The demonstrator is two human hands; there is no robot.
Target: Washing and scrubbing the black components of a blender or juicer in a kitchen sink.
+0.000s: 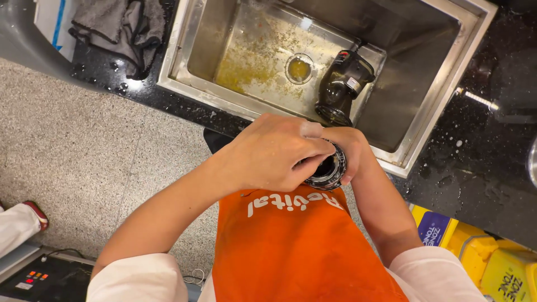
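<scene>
Seen from above, at a steel sink (pixel 430 103) set in a wet black counter (pixel 475 168). Held both hands together at chest height, just in front of the sink's near rim, over an orange apron (pixel 296 251). Left hand (pixel 268 154) curled across the top of a round black part (pixel 329 168) with a ribbed rim and a hollow middle, fingers folded down over its near edge. Right hand (pixel 352 154) wrapped around the far side of the same part, fingers closed and mostly hidden behind it. Gripped the part between both hands, open end tilted up toward the camera. Could not tell what the thing belonged to.

In the sink, lay a black motor unit (pixel 341 84) on its side, just beside the drain (pixel 299 69), on a basin floor streaked with yellowish residue. At upper left, sat a crumpled grey cloth (pixel 120 28) on the counter, near the sink's corner. At lower right, stood yellow bottles (pixel 492 263) below the counter edge. Below, speckled grey floor (pixel 84 145). At far left, showed another person's red shoe (pixel 36 215) and pale trouser leg.
</scene>
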